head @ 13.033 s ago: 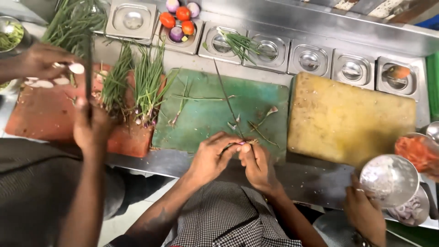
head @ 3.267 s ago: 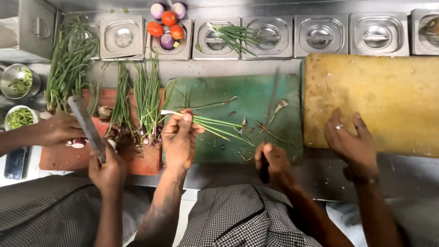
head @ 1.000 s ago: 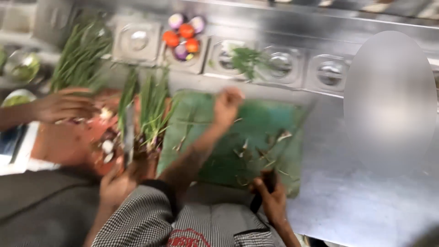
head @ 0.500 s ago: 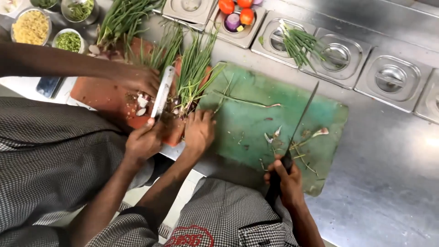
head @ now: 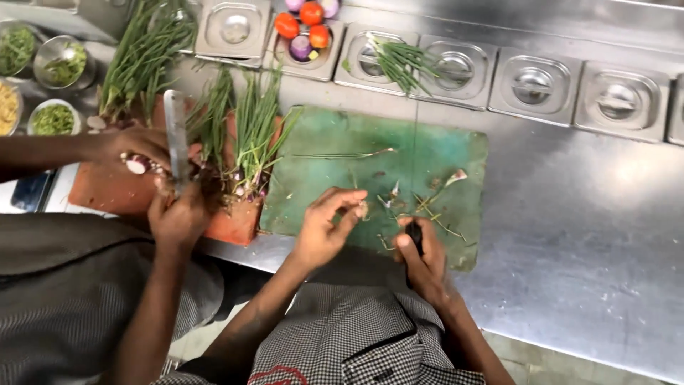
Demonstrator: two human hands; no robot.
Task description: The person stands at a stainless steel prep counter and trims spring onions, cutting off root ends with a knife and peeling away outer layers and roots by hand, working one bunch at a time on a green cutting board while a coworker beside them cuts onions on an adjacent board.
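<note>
Head view: our left hand (head: pixel 324 232) pinches a small onion bulb (head: pixel 363 209) over the green cutting board (head: pixel 456 153). Our right hand (head: pixel 424 260), just right of it, grips a dark-handled knife (head: pixel 415 237), blade pointing away.

I work in a commercial kitchen: a stainless steel tabletop (head: pixel 591 235), a row of lidded steel containers (head: pixel 534 85), a green cutting board (head: pixel 335 178), and spring onions (head: pixel 253 135) beside me.
</note>
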